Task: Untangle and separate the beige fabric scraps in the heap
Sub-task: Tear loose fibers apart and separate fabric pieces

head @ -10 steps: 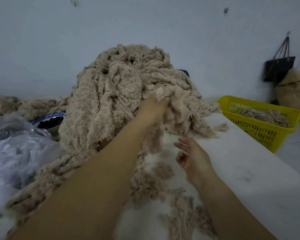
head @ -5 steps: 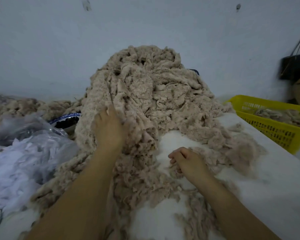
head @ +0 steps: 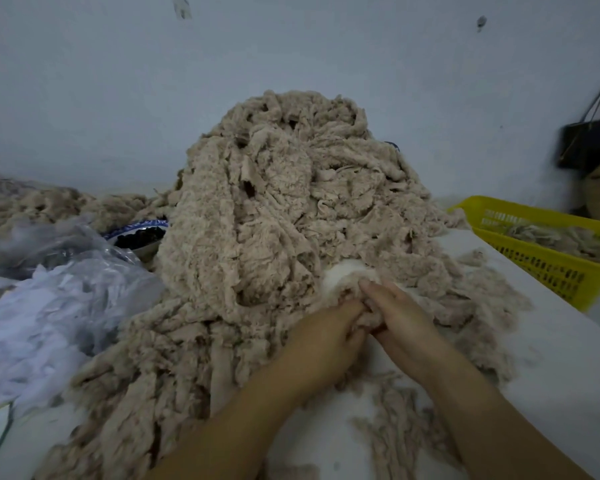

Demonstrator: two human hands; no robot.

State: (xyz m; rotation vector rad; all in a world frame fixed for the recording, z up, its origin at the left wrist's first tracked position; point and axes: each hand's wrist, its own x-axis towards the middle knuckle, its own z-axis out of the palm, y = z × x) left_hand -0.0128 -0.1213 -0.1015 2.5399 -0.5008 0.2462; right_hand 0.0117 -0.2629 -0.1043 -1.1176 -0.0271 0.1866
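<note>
Left hand (head: 326,337) and right hand (head: 404,323) side by side low over the white table (head: 561,368), fingers curled, both pinching one small clump (head: 349,294) of beige scraps between them; equally near it, so likely a sideways pull apart; clump tied into the foot of the heap (head: 274,209), straight ahead, rising toward the wall; yellow basket (head: 534,271) well off right, scraps inside.

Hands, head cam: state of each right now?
Left hand: grips a clump of beige scraps at the foot of the heap.
Right hand: pinches the same clump, fingers curled into it.
</note>
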